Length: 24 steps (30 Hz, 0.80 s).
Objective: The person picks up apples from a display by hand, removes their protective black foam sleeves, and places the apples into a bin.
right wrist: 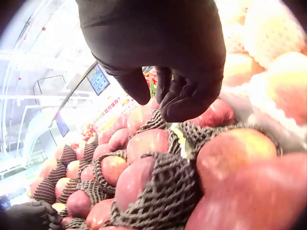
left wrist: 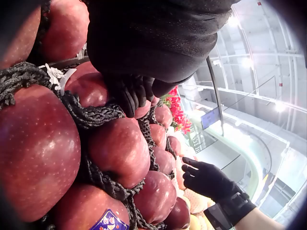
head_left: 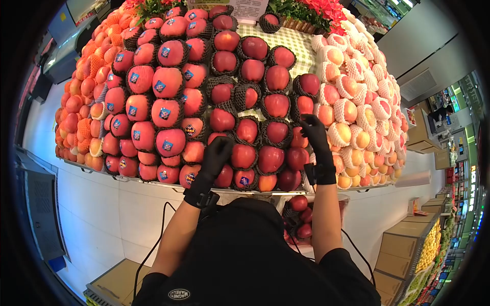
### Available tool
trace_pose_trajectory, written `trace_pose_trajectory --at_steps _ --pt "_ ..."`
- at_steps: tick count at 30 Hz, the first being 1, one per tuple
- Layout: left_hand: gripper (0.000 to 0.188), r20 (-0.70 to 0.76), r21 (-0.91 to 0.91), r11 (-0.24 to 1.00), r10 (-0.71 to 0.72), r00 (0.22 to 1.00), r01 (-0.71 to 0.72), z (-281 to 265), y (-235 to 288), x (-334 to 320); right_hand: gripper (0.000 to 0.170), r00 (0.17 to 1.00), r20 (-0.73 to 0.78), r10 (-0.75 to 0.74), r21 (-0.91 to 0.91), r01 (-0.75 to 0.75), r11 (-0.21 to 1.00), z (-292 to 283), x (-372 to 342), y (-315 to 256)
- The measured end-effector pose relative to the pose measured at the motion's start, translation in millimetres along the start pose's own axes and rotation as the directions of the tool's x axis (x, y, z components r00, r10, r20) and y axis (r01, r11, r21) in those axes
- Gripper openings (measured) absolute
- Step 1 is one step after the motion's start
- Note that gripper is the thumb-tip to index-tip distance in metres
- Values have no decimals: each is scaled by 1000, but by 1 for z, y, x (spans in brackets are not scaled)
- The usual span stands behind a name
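Both hands are in black gloves over a sloped display of red apples (head_left: 271, 159), many cupped in black foam nets. My left hand (head_left: 218, 153) is over the front rows, its fingers bent downward. In the left wrist view its fingertips (left wrist: 135, 98) come down among the apples, beside a netted one (left wrist: 120, 151); I cannot tell whether they grip anything. My right hand (head_left: 315, 133) is over the right edge of the red apples, thumb and fingers apart. In the right wrist view its loosely bent fingers (right wrist: 180, 103) hang just above a foam net (right wrist: 156, 120), with nothing held.
Labelled apples (head_left: 167, 113) fill the left side; paler fruit in white nets (head_left: 352, 112) lines the right. Checkered cloth (head_left: 291, 42) shows at the back, below red flowers (head_left: 326, 15). A bag of apples (head_left: 301, 219) is below the display's front edge, by my body.
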<state>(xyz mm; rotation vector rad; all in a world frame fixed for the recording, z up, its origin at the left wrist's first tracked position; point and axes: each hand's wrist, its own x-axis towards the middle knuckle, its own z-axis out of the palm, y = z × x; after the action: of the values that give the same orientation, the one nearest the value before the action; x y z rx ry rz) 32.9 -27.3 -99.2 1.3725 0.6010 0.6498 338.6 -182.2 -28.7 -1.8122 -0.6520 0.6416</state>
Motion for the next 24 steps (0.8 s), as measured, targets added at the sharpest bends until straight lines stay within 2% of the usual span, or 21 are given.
trace_pose_trajectory --at_steps 1,3,5,8,11,12,16,19,24 --pt "15 -4 18 1000 -5 1000 5 0 0 0 38 998 -43 -38 -38 36 999 -9 12 -3" --pt "15 -9 54 998 -16 1000 16 0 1 0 50 970 -116 -213 -197 188 962 -29 50 17" --pt "15 -2 45 999 -10 1000 10 0 0 0 53 874 -142 -465 -414 375 830 -36 71 6" --pt "15 5 29 999 -33 999 33 0 4 -1 57 891 -156 -426 -509 297 808 -38 97 -15" --pt "15 6 -15 998 -60 998 60 0 6 -1 63 812 -123 -571 -719 323 615 -28 114 -32" --pt "15 6 -34 997 -67 998 67 0 6 -2 72 820 -122 -560 -723 313 616 -30 135 -20" --pt "15 -2 -13 999 -30 1000 30 1 4 -3 83 908 -256 -332 -745 34 666 -7 154 -36" --pt "15 -17 54 999 -10 1000 10 2 4 -1 87 939 -312 -145 -802 -178 571 14 157 -49" --pt "14 -18 94 995 39 999 -37 2 4 0 73 944 -280 -175 -851 -160 501 22 155 -51"
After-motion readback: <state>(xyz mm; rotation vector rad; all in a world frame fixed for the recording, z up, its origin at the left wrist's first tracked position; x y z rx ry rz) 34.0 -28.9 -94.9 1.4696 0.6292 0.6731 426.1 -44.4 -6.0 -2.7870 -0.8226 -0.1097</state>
